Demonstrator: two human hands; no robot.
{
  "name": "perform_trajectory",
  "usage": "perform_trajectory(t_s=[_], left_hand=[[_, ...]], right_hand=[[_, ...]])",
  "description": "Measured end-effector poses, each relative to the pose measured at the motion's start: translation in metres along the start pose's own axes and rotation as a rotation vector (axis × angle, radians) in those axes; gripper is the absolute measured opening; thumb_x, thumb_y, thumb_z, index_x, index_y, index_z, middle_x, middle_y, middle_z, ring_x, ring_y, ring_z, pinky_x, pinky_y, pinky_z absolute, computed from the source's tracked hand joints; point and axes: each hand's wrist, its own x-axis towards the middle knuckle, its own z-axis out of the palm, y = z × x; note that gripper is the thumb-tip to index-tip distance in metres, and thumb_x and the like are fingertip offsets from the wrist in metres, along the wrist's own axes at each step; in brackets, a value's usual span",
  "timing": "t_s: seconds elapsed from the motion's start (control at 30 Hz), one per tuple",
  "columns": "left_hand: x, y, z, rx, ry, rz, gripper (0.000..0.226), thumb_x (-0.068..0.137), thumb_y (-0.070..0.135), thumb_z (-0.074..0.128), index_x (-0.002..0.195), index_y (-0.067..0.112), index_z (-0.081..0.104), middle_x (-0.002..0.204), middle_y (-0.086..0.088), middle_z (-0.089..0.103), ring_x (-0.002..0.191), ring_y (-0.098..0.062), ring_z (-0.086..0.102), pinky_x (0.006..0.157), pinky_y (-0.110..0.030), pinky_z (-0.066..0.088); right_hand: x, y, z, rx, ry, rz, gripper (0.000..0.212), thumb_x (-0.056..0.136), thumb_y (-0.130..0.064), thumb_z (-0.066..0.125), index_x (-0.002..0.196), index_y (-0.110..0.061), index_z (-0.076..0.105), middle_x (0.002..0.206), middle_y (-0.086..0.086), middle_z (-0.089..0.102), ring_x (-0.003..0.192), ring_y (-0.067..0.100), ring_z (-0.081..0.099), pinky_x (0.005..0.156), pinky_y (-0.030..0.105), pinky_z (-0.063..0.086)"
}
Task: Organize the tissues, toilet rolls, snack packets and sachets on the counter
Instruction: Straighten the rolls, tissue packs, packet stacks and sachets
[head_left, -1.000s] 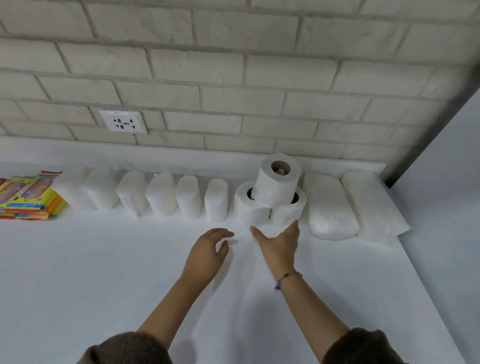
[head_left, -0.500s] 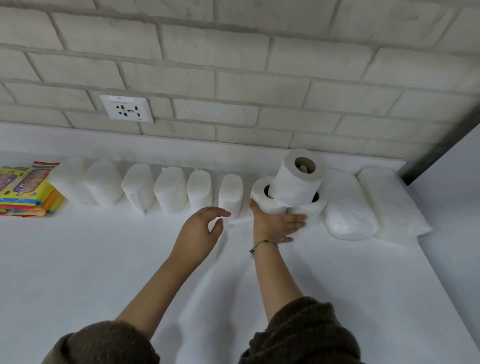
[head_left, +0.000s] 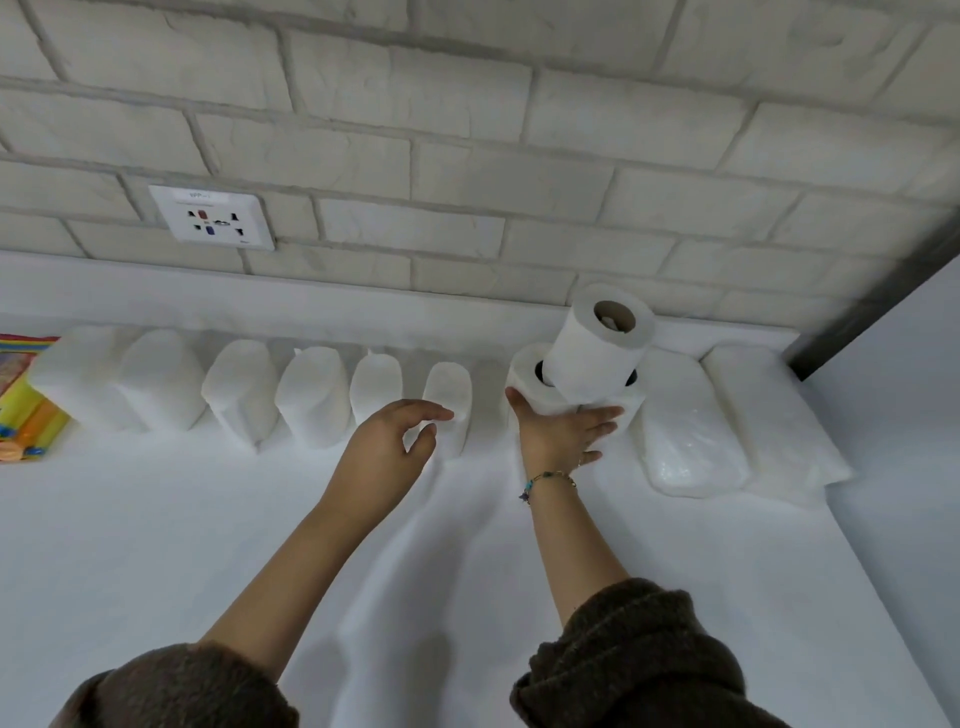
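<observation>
Three toilet rolls are stacked at the back of the white counter (head_left: 208, 545): two side by side below, the left one (head_left: 530, 384) partly covered, and a top roll (head_left: 597, 348) tilted across them. My right hand (head_left: 563, 436) lies flat against the front of the two lower rolls, fingers spread, gripping nothing. My left hand (head_left: 387, 452) hovers open, fingers curled, just in front of the rightmost white tissue pack (head_left: 448, 400). A row of several white tissue packs (head_left: 311, 395) stands on end along the wall. Colourful snack packets (head_left: 23, 400) lie at the far left.
Two white plastic-wrapped packs, one (head_left: 685, 441) beside the rolls and another (head_left: 769, 426) at the right, lie in the counter's back right corner. A wall socket (head_left: 210, 218) sits on the brick wall. The counter's right edge runs down past those packs.
Both hands moved forward from the open counter. My right hand now presses against the lower toilet rolls, and my left hand reached up to the last tissue pack.
</observation>
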Motion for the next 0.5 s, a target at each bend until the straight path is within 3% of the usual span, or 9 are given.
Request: perform_trajectory(t_s=[0.5], left_hand=[[0.008,-0.005,0.0,0.004,0.016,-0.003,0.026,0.089,0.012,0.052,0.102,0.03,0.068,0.106,0.021,0.061,0.103,0.0,0.056,0.08,-0.002,0.036]], right_hand=[[0.038,-0.033,0.01,-0.136,-0.025,0.021,0.145,0.056,-0.06,0.078,0.142,0.0,-0.022,0.155,0.025,-0.008,0.146,0.035,0.001,0.118,0.049,0.005]])
